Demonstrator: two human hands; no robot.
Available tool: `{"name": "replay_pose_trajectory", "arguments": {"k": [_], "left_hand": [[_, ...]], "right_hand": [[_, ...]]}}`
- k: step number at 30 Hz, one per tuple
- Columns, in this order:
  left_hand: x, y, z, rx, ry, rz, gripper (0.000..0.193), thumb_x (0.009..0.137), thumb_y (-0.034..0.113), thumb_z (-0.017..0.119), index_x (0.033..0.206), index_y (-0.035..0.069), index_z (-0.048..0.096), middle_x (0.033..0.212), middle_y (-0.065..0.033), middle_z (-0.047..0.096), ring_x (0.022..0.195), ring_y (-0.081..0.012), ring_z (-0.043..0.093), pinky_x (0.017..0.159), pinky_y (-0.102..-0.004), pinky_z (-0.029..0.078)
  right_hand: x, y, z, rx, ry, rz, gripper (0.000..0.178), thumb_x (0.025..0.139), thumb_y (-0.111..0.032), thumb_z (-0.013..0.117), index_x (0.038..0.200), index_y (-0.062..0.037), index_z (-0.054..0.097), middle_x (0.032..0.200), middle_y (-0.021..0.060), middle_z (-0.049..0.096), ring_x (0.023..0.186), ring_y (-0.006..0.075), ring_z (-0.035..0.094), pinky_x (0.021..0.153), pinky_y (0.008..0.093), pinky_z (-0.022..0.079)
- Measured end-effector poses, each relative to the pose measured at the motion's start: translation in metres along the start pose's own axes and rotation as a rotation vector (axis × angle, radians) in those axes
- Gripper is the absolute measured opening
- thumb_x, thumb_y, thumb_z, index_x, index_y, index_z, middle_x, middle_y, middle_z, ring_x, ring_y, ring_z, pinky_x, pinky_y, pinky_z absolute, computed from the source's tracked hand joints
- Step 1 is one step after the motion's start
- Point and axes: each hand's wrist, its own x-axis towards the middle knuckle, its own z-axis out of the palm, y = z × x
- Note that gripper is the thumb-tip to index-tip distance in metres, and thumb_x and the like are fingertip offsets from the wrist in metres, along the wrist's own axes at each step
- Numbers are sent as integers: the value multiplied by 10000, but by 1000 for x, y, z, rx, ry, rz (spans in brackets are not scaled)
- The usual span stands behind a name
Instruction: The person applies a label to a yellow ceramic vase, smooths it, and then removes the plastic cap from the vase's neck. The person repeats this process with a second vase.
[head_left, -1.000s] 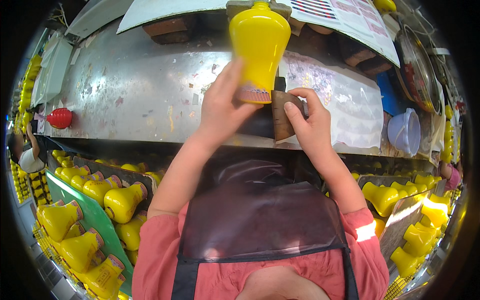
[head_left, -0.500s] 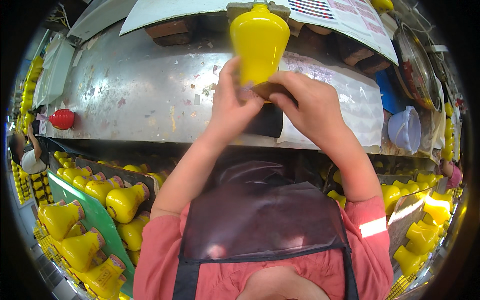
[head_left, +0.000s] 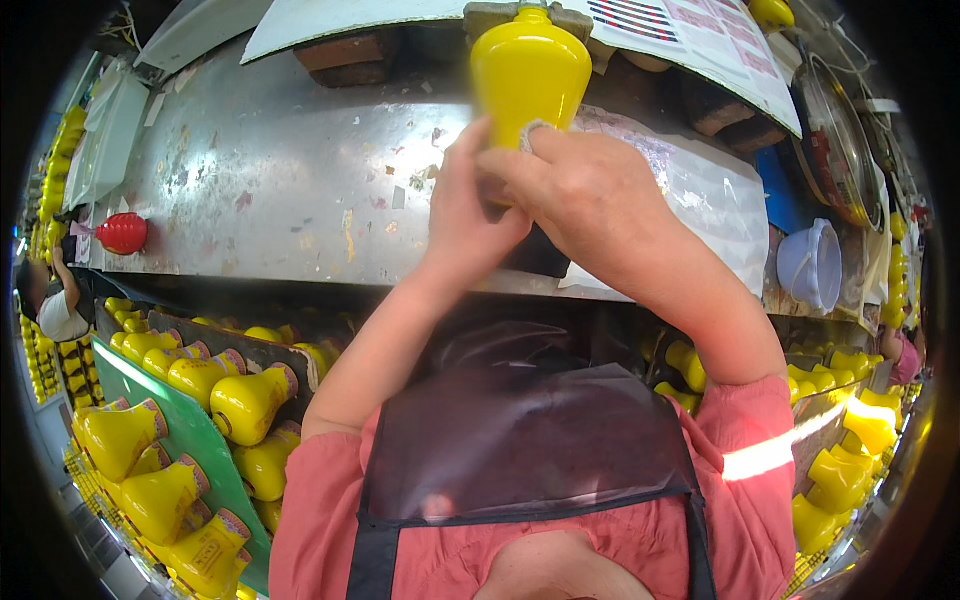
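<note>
A glossy yellow vase (head_left: 530, 70) lies with its narrow neck pointing away from me, against a brownish block (head_left: 490, 18) at the table's far side. My left hand (head_left: 470, 200) wraps round the near end from the left. My right hand (head_left: 585, 185) reaches across that end from the right, fingers bent over the vase's side. A small pale grey wad (head_left: 532, 131), perhaps cloth, shows at the right fingers. Both hands hide the vase's near end. Beneath them a black pad (head_left: 540, 255) partly shows on the metal table (head_left: 290, 190).
White paper (head_left: 715, 215) covers the table at right, near a lavender bucket (head_left: 810, 262). A red bottle (head_left: 122, 233) stands at left. Bricks (head_left: 345, 60) prop up a white board (head_left: 400, 15). Yellow vases (head_left: 250, 400) fill racks on both sides. A person (head_left: 65, 305) is at far left.
My right hand has moved up and left over the vase, and the pale wad has come into sight. A brownish flat piece at its fingertips no longer shows. The left hand stays at the near end.
</note>
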Motion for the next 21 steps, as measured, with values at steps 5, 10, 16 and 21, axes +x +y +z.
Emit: {"name": "replay_pose_trajectory", "arguments": {"k": [5,10,16,21], "left_hand": [[4,2,-6,225,-22,127,948,740,117,827,1552,68,341,1392,-196,518,1192,-326,604,994,-414,515],[3,16,0,631,-1,240,1014,723,192,917,1582,104,385,1477,-188,468,1240,-338,575,1041,-406,490],[11,9,-9,435,-8,247,1016,709,186,949,1574,73,426,1455,-202,548,1238,-351,618,1024,-393,522],[9,0,-13,378,-87,224,1025,772,174,904,1606,21,329,1457,-216,572,1306,-396,585,1079,-428,481]], "right_hand": [[-24,7,1,-25,159,240,282,854,-119,775,1124,-155,699,801,85,646,709,303,665,612,414,520],[-54,6,16,40,231,337,336,825,-100,816,1146,-141,723,806,93,685,694,292,669,616,374,535],[-69,17,25,10,401,306,308,829,-119,795,1121,-171,713,751,70,604,632,289,636,552,394,503],[-63,14,24,154,290,330,333,832,-80,811,1154,-102,730,927,96,740,724,270,681,644,363,541]]}}
